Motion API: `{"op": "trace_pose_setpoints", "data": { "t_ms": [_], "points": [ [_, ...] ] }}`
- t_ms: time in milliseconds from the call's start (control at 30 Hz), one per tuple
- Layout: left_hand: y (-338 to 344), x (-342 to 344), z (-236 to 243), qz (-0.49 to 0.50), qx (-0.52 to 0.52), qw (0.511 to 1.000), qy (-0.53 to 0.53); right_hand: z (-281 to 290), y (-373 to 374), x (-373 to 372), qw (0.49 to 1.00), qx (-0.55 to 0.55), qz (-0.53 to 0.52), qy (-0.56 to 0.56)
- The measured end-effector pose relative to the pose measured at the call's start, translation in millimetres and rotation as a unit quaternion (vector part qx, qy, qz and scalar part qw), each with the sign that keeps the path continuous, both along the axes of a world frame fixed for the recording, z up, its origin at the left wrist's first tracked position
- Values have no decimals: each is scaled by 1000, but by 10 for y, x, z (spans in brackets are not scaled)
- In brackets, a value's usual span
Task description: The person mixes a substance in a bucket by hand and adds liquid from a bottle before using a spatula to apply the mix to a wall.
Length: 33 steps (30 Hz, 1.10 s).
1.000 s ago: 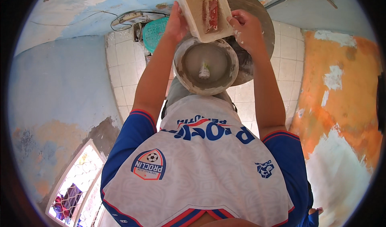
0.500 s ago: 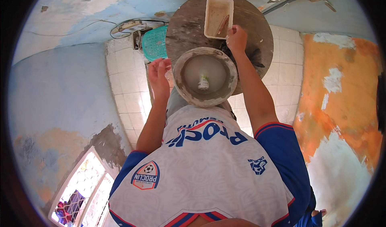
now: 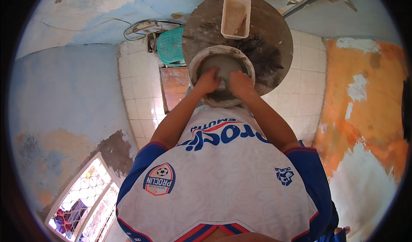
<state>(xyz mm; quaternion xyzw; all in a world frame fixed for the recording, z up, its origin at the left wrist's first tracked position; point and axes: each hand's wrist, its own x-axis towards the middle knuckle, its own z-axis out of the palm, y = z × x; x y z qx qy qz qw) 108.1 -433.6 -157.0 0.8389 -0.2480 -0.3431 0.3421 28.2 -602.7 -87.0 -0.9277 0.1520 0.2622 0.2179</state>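
A round, mud-stained basin of cloudy grey water stands at the near edge of a round wooden table. Both my hands are inside it. My left hand is at the basin's left, its fingers curled together. Opposite it, my right hand is closed with the knuckles up. What either hand grips, if anything, is hidden. Between them a small white and green thing shows in the basin, close beside my left fingers; its kind is unclear.
On the wooden table, a pale rectangular tub holds a thin brownish stick-like piece. Crumpled black plastic lies right of the basin. A turquoise plastic stool and a brown wooden surface are to the left.
My right hand has left the rim of the tub and come down into the basin. My left hand has moved right, from beside the basin into it.
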Motion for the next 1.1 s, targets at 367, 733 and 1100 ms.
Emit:
{"op": "trace_pose_setpoints", "data": {
  "t_ms": [367,733,1100],
  "points": [
    [-107,77,-163,-33,151,988,-22,-1556,208,155,948,-128,252,147],
    [-171,88,-206,-19,178,983,26,-2186,25,329,965,143,-215,55],
    [-137,152,-275,39,160,986,15,-2175,-73,142,880,268,-391,33]
  ]
}}
